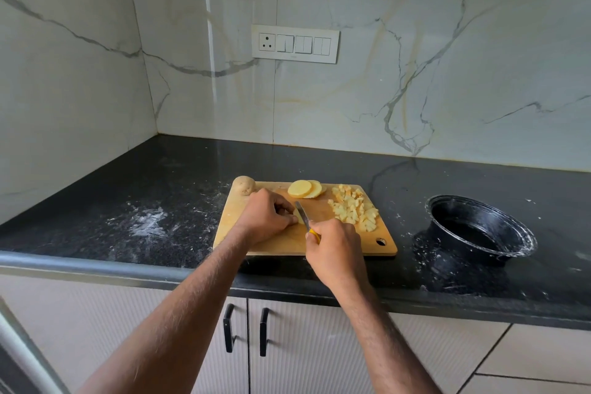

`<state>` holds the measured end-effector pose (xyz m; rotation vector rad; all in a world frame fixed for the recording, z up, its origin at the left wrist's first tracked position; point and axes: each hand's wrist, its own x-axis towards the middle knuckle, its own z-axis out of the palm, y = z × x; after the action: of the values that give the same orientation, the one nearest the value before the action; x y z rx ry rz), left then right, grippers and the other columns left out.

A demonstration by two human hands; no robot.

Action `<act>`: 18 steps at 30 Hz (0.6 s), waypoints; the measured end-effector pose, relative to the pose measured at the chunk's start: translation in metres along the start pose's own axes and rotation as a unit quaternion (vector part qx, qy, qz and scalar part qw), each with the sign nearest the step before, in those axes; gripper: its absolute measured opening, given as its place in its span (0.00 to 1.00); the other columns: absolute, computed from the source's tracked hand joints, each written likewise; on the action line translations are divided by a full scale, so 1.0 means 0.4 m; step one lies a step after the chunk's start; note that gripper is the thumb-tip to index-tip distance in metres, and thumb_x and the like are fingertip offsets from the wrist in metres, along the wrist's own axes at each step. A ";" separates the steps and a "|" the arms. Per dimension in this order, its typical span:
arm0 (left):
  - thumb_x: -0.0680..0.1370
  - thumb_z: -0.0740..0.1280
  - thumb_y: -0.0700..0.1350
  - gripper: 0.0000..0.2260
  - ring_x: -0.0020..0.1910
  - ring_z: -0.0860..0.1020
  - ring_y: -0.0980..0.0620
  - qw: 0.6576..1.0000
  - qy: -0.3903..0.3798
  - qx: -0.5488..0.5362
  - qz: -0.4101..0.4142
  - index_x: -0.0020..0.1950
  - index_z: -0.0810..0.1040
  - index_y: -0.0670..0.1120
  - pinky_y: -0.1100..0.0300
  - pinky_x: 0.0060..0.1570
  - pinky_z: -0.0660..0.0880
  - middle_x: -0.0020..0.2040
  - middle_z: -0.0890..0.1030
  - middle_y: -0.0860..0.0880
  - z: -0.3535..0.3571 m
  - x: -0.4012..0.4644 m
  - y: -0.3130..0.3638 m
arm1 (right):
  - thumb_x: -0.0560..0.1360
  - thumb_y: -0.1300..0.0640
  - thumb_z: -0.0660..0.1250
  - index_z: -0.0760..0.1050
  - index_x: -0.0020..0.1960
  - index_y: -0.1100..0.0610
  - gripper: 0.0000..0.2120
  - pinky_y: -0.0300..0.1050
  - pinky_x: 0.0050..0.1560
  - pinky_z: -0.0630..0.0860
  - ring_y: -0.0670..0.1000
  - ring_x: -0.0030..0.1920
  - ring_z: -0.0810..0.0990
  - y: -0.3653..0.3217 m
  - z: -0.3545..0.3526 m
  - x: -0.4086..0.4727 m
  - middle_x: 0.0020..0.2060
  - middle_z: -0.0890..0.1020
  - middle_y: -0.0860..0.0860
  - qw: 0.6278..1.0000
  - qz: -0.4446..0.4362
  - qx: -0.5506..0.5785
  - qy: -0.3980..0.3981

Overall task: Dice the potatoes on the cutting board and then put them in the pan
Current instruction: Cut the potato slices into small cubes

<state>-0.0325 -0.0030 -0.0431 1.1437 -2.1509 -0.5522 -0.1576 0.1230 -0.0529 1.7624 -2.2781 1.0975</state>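
**Mid-dice at the board, pan waiting off to the right**

Here we are at the wooden cutting board [256,240], set near the front edge of the dark surface [160,189]. The left hand [267,217] is curled down over a piece of potato, fingers tucked in and closed on it to pin it flat; the piece itself is mostly hidden under those fingers, only a pale edge showing beside the blade. The right hand [335,249] is wrapped tight around the yellow handle of a knife [303,216], blade angled away from the body and meeting the board right next to the left fingertips. That's a pinning grip and a cutting grip working close together, and judging by it, the slice under the left hand is being cut down into cubes.

Look at the layout! The diced potato [353,209] is heaped on the right side of the board, the side nearest the pan [479,227], which looks sensible for a sweep across later. Round slices [303,189] overlap at the far edge, waiting. A whole potato [243,185], skin on, sits at the far left corner, partly off the board.

The black pan stands well apart to the right, and no potato shows in the visible part of its inside. So by my reckoning, dicing is partway through and the transfer hasn't begun. Watch those left fingertips, very near the blade.
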 end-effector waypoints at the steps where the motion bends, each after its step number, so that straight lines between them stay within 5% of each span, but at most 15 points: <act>1: 0.71 0.78 0.44 0.09 0.40 0.79 0.60 1.000 0.001 0.000 -0.001 0.51 0.87 0.46 0.72 0.39 0.71 0.45 0.86 0.52 0.001 0.000 0.000 | 0.78 0.53 0.70 0.84 0.56 0.53 0.10 0.34 0.35 0.71 0.48 0.41 0.81 0.003 0.003 0.001 0.44 0.85 0.49 1.000 -0.001 -0.003 0.000; 8: 0.71 0.79 0.44 0.10 0.42 0.80 0.57 1.000 -0.002 -0.014 -0.016 0.51 0.87 0.46 0.63 0.44 0.77 0.46 0.86 0.51 0.007 0.008 -0.004 | 0.78 0.54 0.68 0.83 0.48 0.58 0.08 0.40 0.34 0.75 0.50 0.40 0.82 0.004 0.013 0.013 0.54 0.85 0.49 0.999 -0.012 -0.013 -0.037; 12: 0.70 0.79 0.43 0.10 0.43 0.81 0.56 1.000 -0.008 -0.023 -0.017 0.50 0.87 0.46 0.59 0.47 0.80 0.46 0.86 0.51 0.009 0.013 -0.007 | 0.79 0.54 0.68 0.83 0.53 0.57 0.08 0.37 0.32 0.70 0.49 0.40 0.81 0.005 0.005 0.034 0.54 0.84 0.49 0.998 -0.007 -0.012 -0.061; 18: 0.71 0.79 0.42 0.07 0.39 0.80 0.57 0.999 -0.013 -0.034 -0.009 0.48 0.88 0.47 0.62 0.43 0.77 0.43 0.86 0.54 0.008 0.012 -0.008 | 0.79 0.55 0.67 0.81 0.57 0.56 0.09 0.45 0.39 0.82 0.49 0.42 0.80 -0.027 0.008 0.050 0.46 0.82 0.50 0.996 -0.027 -0.055 -0.059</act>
<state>-0.0350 -0.0084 -0.0460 1.1256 -2.1302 -0.6467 -0.1541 0.1039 -0.0409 1.8818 -2.2913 0.8616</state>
